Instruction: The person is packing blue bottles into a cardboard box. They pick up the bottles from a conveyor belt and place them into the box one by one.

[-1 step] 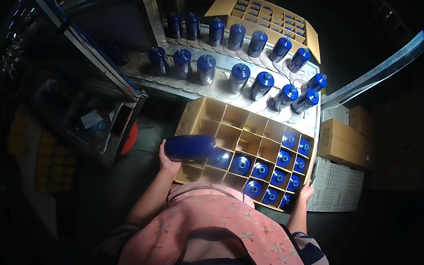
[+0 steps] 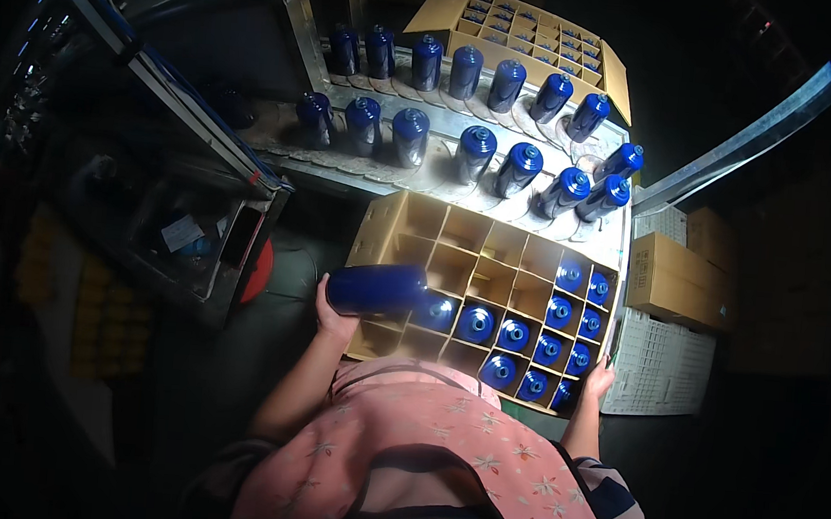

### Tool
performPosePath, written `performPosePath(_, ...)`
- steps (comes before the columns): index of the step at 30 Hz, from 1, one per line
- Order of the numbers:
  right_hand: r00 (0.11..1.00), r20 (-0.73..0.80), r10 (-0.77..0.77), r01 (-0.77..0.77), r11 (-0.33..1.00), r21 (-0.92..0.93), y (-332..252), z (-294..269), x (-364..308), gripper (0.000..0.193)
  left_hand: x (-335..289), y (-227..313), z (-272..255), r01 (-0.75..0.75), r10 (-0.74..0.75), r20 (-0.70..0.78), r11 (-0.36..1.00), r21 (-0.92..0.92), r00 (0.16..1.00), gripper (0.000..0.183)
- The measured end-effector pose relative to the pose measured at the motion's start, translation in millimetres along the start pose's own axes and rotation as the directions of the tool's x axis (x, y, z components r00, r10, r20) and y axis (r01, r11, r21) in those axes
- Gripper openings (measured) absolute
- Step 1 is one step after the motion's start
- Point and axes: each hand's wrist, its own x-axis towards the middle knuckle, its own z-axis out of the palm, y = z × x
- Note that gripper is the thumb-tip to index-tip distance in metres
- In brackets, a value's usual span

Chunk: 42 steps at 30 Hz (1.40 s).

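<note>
A glossy blue bottle lies almost level in my left hand, which grips it by its base end. The bottle's other end reaches over a cardboard carton split into square cells by dividers. At the carton's right side, my right hand is closed on its edge; some fingers are hidden. Upright blue bottles fill the right-hand cells and part of the near rows. Several cells at the far left hold nothing.
Beyond the carton, two rows of blue bottles stand on a conveyor of overlapping plates. Another divided carton with bottles sits behind it. Closed boxes are stacked at right. A metal post slants at left, near a red round object.
</note>
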Motion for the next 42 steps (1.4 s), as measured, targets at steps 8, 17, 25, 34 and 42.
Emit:
performPosePath(8,0.995,0.072,-0.065,0.073,0.990,-0.125,11.6,-4.5,-9.0,0.038,-0.8,20.0,9.0,0.045,-0.048,0.071,0.998,0.045,0.996,0.039)
performPosePath(17,0.999,-0.001,-0.050,0.050,0.994,-0.097,21.7,-1.0,0.5,0.034,60.5,164.3,98.2,-0.505,0.504,0.217,0.553,0.662,0.836,0.039)
performPosePath(25,0.981,0.042,-0.191,0.191,0.981,-0.016,27.9,28.2,21.7,0.037,201.1,252.3,173.2,-0.551,0.652,0.314,0.193,0.812,0.690,0.046)
performPosePath(34,0.984,0.024,-0.179,0.180,0.981,-0.073,21.3,42.7,25.9,0.038,358.5,229.7,190.3,-0.408,0.616,0.487,-0.278,0.870,0.619,0.058)
performPosePath(42,0.987,0.039,-0.156,0.159,0.984,-0.076,-6.7,40.7,12.4,0.039,404.8,174.2,193.5,-0.297,0.551,0.466,-0.371,0.880,0.693,0.066)
